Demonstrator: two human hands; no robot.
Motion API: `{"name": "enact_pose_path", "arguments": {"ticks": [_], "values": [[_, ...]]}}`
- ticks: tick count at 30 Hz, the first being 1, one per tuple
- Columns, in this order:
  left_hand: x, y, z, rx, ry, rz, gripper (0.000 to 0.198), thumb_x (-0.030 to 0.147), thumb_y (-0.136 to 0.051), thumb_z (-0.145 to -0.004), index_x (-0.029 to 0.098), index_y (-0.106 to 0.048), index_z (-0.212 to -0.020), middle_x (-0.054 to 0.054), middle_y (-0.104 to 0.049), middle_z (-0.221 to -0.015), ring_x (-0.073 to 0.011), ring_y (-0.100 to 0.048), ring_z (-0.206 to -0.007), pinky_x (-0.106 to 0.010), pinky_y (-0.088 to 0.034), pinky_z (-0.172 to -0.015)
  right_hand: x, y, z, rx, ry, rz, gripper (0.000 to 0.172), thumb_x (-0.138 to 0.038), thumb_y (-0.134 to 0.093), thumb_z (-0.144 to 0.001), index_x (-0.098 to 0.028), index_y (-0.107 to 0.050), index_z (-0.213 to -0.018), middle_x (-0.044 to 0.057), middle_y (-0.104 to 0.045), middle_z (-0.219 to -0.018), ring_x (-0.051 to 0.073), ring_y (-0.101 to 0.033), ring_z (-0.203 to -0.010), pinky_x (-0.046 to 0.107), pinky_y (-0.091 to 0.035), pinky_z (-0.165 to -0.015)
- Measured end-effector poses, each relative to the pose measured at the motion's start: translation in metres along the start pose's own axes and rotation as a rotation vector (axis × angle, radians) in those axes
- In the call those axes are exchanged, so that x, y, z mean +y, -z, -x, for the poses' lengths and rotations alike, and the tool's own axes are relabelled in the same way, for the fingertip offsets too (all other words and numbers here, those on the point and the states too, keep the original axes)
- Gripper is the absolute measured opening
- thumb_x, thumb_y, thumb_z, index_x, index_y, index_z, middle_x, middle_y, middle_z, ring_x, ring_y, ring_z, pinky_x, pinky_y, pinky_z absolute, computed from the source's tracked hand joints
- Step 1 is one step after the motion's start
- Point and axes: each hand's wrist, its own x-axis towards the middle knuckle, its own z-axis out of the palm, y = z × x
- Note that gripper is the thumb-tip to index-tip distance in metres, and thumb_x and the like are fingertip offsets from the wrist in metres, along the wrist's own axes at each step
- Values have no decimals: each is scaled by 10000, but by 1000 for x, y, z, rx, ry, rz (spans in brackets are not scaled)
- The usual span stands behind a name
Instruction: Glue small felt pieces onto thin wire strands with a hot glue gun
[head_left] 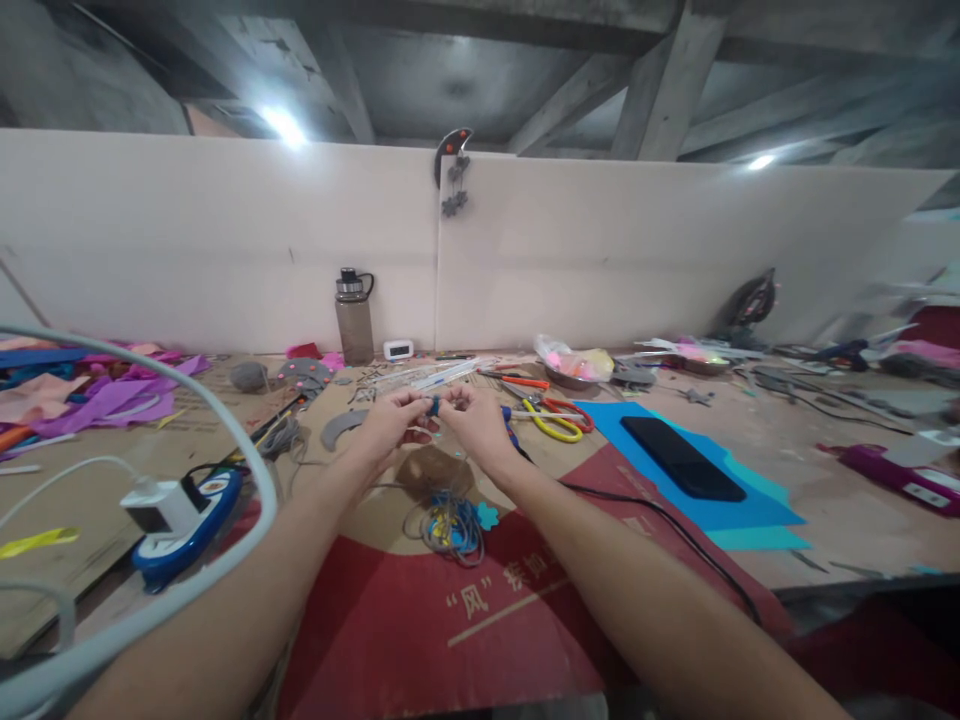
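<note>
My left hand (401,418) and my right hand (474,418) meet over the middle of the worktable, fingertips pinched together. Between them is a small dark-blue piece (434,405), too small to name, which both hands grip. Below the hands, a tangle of grey cord (455,528) with blue and yellow bits rests on a red and brown cardboard sheet (375,620). A turquoise flower-shaped cutout (487,516) lies at the tangle's right side. A grey crescent shape (341,430) is just left of my left hand.
Yellow-handled scissors (555,425) lie right of my hands, near a black phone (682,458) on blue sheets (720,512). At left stand a blue power strip (191,530) and a thick white cable (259,490). A bottle (355,325) stands at the back.
</note>
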Motion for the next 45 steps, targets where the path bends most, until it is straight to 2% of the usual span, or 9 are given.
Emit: {"name": "enact_pose_path", "arguments": {"ticks": [3,6,11,16,23,29,32,37,45], "values": [[3,-1,2,-7,28,41,290,303,-703,-644,153,-614,-876,-43,-631,-759,-123,-609,-605,-219,-482,-487,2,4,-5,23,-104,-105,174,-318,-521,-613,-161,-571,-666,-26,-541,-563,96,-433,-513,222,-328,-518],[5,-1,3,97,-5,25,257,224,-672,-625,160,-618,-868,-57,-644,-846,-128,-613,-653,-218,-478,-492,2,9,-9,67,-123,-174,158,-314,-524,-591,-161,-547,-625,-37,-509,-546,85,-407,-506,221,-314,-520],[6,5,1,203,-53,-86,114,219,-583,-641,134,-613,-711,19,-512,-534,-69,-449,-421,-188,-366,-403,6,11,-11,84,-138,-177,178,-320,-541,-585,-150,-566,-631,-33,-498,-537,81,-388,-496,218,-295,-503],[1,8,0,207,-26,-146,396,478,-503,-751,130,-591,-586,0,-487,-476,-77,-416,-382,-212,-315,-392,12,10,-14,80,-142,-172,179,-320,-543,-586,-151,-574,-635,-37,-495,-529,79,-378,-485,217,-297,-501],[-5,11,-1,276,-134,-199,437,501,-548,-743,177,-452,-466,57,-304,-369,-58,-254,-337,-217,-163,-385,11,12,-10,65,-153,-173,173,-318,-533,-580,-155,-559,-633,-46,-472,-522,79,-366,-488,214,-276,-493],[-11,6,-4,256,-116,-146,82,175,-556,-649,146,-632,-662,-18,-574,-588,-97,-481,-502,-217,-358,-499,4,11,-6,59,-119,-181,194,-349,-548,-599,-157,-549,-629,-43,-464,-522,81,-352,-488,218,-274,-493],[-12,7,-5,301,-188,-228,191,65,-471,-538,155,-628,-597,-2,-555,-535,-95,-456,-485,-209,-333,-489,2,12,-6,54,-106,-205,184,-344,-549,-598,-162,-540,-624,-53,-454,-519,80,-351,-496,219,-276,-508],[-4,12,-1,326,-271,-200,134,137,-462,-574,169,-549,-478,34,-400,-389,-73,-318,-374,-203,-211,-402,0,12,-5,29,-101,-212,168,-330,-541,-601,-164,-534,-623,-64,-441,-519,75,-346,-498,215,-275,-515],[-3,-3,1,133,-184,-77,275,383,-647,-669,134,-688,-777,-60,-647,-733,-140,-586,-672,-237,-432,-589,-6,11,-1,3,-95,-173,181,-338,-531,-612,-161,-536,-655,-43,-480,-548,81,-376,-506,211,-297,-508]]}}
